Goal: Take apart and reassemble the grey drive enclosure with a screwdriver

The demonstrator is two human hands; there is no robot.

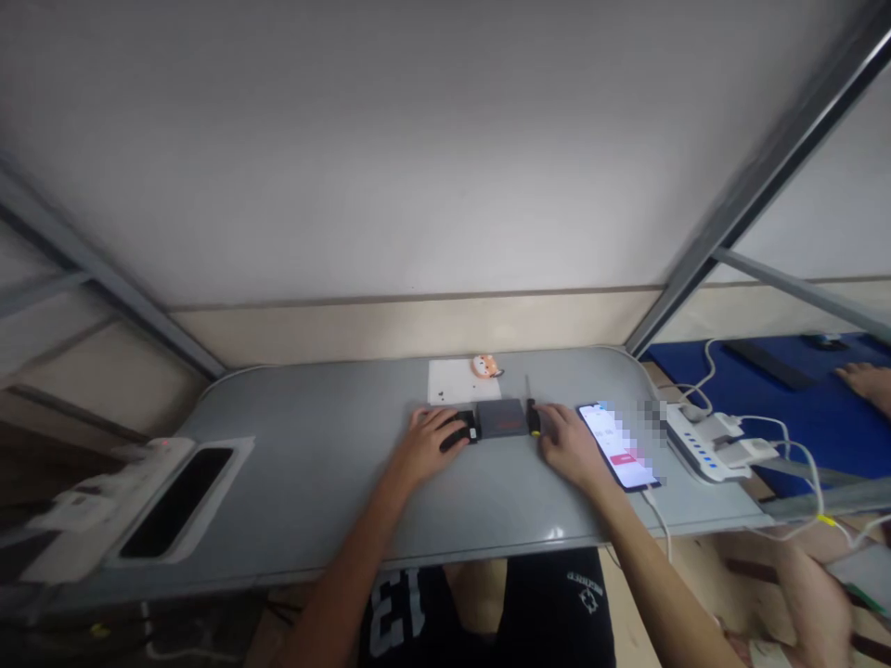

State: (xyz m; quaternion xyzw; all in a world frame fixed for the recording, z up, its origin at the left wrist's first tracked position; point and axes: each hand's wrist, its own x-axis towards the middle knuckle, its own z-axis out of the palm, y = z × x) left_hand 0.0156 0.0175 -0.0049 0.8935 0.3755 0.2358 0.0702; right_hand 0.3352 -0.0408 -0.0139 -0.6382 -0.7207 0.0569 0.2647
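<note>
A small dark grey box (502,418) lies near the far middle of the grey table (327,464). My left hand (426,443) rests palm down just left of it, fingers curled over a small black object (465,430) at the box's left end. My right hand (565,443) lies to the box's right, with a screwdriver (533,417) with a black and yellow handle by its fingers; I cannot tell if it grips the handle. Behind the box are a white sheet (454,381) and a small orange figure (486,366).
A phone (616,443) with a lit screen lies right of my right hand, its cable running off the front edge. A white power strip (703,445) with plugs sits further right. Another person's hand (865,382) rests on a blue mat (766,394). A white tray (174,496) stands at left.
</note>
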